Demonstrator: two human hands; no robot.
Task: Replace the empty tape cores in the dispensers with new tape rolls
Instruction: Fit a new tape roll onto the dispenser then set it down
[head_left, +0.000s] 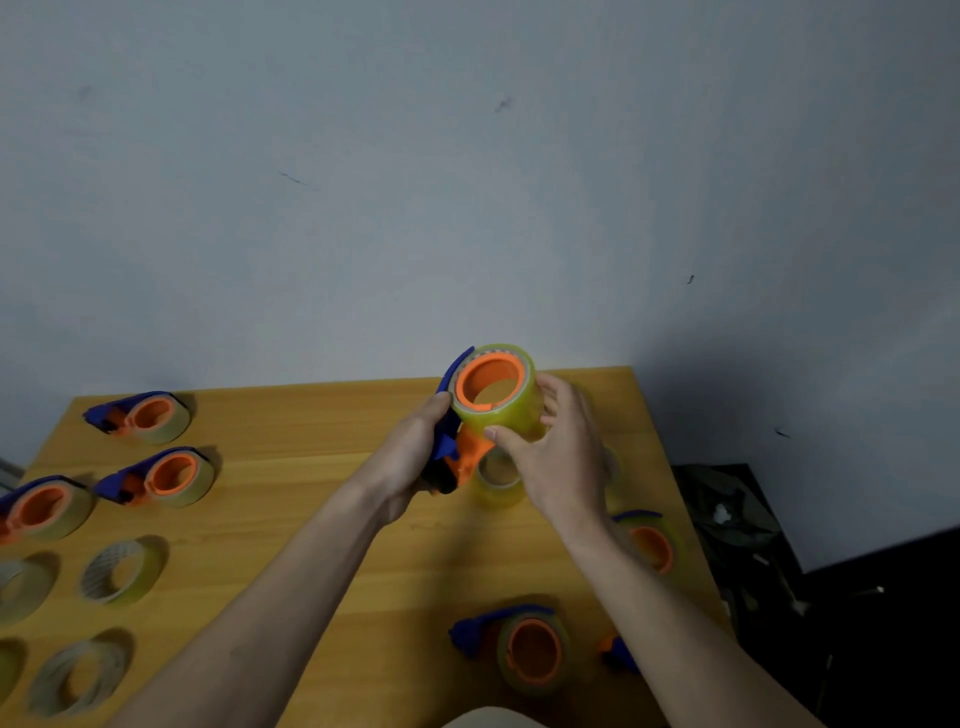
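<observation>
a blue and orange tape dispenser (451, 447) is being gripped by its handle in the left hand (410, 457) and held up above the far part of a wooden table (311, 499), while the yellowish tape roll (511, 410) seated on its orange hub is being clasped around the rim by the curled thumb and fingers of the right hand (558, 457). three more loaded dispensers (166, 475) are being kept at the left of the table beside bare cores (117, 571), another roll (498, 478) is lying just under the hands, and further dispensers (524, 649) are sitting at the near right, partly hidden by the right forearm
</observation>
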